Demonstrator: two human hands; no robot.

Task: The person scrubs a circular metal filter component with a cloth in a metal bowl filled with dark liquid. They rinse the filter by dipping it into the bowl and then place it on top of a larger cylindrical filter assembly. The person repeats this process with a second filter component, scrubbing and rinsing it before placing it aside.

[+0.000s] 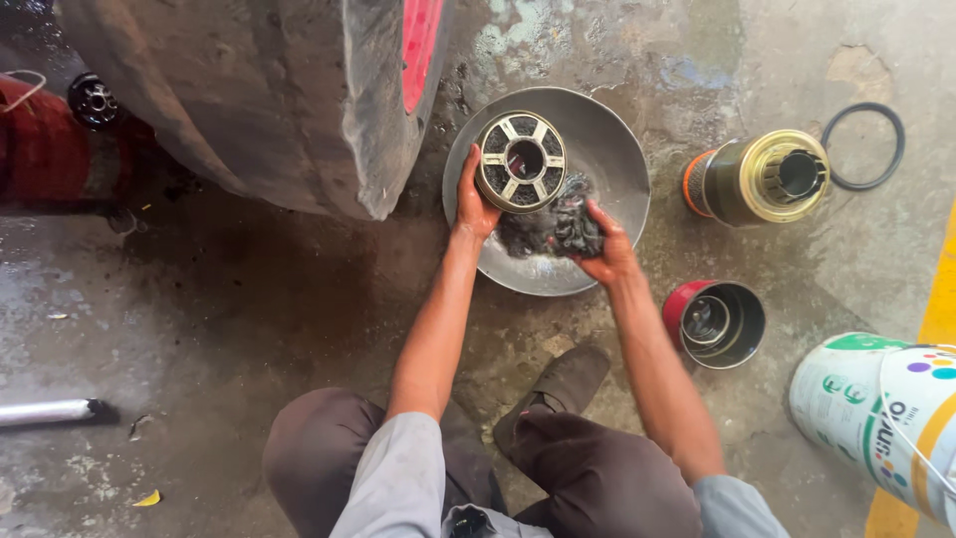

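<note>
Crouching over a stained, wet concrete floor [229, 329], the person worked above a shallow metal bowl [609, 149], where the left hand [472, 204] curled around the side of a round filter [521, 161] and the right hand [607, 249] bunched a dark rag [553, 229] against it. Left of the bowl a big tyre [249, 100] crowded the edge, while right of it stood a brass-topped canister [762, 179], a rubber ring [863, 146] and a red-rimmed can [715, 324], with bare floor between. A paint bucket [881, 418] far right was cut off by the frame, and the bowl's contents under the rag were hard to make out.

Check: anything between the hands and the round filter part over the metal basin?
Nothing visible. The left hand already holds the round filter part by its side, above the metal basin. The right hand presses a dark rag against its lower edge.
</note>
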